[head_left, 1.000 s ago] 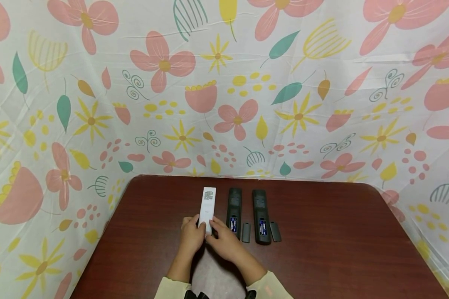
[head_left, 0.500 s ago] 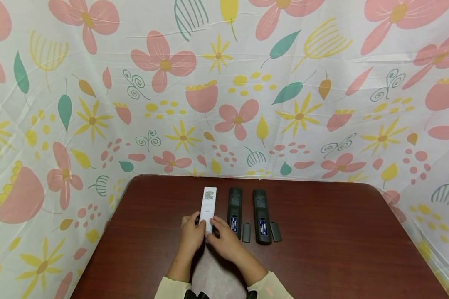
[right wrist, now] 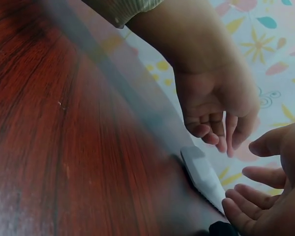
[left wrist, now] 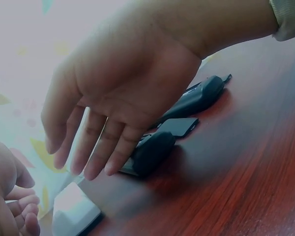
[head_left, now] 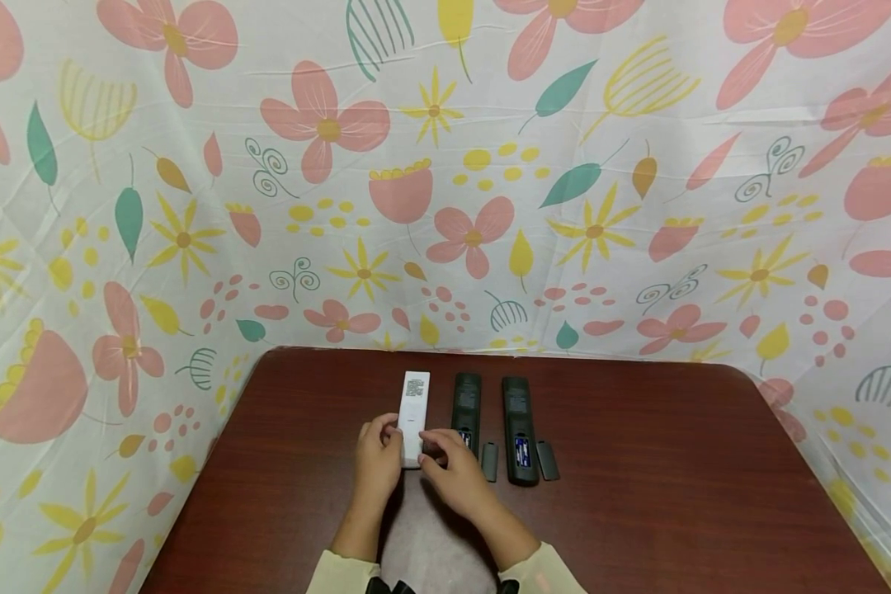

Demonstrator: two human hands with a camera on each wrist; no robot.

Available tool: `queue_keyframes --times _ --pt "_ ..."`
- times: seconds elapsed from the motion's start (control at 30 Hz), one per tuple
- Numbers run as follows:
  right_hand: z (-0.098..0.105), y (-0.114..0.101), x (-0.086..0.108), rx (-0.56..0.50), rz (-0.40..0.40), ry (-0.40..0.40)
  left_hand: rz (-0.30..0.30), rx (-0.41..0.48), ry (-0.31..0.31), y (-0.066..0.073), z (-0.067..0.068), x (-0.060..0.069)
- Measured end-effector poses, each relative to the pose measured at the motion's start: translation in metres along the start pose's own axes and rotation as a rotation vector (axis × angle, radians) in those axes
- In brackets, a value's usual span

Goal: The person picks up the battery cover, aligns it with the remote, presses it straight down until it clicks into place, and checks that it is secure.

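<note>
A white remote control [head_left: 414,408] lies back up on the brown table, with printed text near its far end. Beside its left edge is my left hand [head_left: 377,458], its fingers loosely bent. My right hand [head_left: 460,483] hovers at the other edge, thumb and fingers apart. In the right wrist view, the left hand [right wrist: 216,93] hangs just above the white remote [right wrist: 201,169], and the right hand [right wrist: 275,191] has its fingers spread near the far end. The left wrist view has the right hand [left wrist: 132,83] with relaxed fingers. Neither hand grips the remote.
Two black remotes [head_left: 466,396] [head_left: 516,404] lie to the right with open battery compartments showing blue batteries [head_left: 522,452]. A loose battery cover [head_left: 490,462] sits beside the first, another cover [head_left: 547,460] beside the second. Flowered cloth [head_left: 445,206] hangs behind the table [head_left: 676,478].
Both hands have let go of the white remote and drawn apart, left hand leftward and right hand rightward. The remote's near end is now uncovered; the remote itself stays in place.
</note>
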State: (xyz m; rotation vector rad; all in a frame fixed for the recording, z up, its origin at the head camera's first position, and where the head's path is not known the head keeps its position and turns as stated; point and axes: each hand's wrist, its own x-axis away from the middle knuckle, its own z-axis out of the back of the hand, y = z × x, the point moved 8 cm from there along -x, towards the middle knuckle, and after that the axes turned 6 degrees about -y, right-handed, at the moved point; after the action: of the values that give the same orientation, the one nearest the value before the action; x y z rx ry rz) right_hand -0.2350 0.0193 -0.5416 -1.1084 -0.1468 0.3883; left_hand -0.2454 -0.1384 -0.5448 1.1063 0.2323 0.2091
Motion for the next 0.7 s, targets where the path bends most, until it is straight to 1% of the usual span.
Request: queue_keyframes --times 0.13,0.33,0.43,0.6,0.7 --pt "0.006 0.0 0.002 -0.012 0.004 0.019 -0.002 0.007 0.001 0.002 0.0 0.0" --pt "0.012 0.004 0.006 0.011 -0.03 0.035 -0.026 0.057 0.0 0.009 0.0 0.003" --pt "0.014 0.007 0.009 0.012 -0.045 0.036 -0.035 0.087 -0.01 0.011 -0.002 0.005" --pt "0.019 0.009 0.012 0.005 -0.039 0.047 -0.059 0.11 -0.021 0.014 -0.006 0.007" --pt "0.022 0.01 0.013 0.007 -0.034 0.051 -0.066 0.13 -0.049 0.014 -0.01 0.007"
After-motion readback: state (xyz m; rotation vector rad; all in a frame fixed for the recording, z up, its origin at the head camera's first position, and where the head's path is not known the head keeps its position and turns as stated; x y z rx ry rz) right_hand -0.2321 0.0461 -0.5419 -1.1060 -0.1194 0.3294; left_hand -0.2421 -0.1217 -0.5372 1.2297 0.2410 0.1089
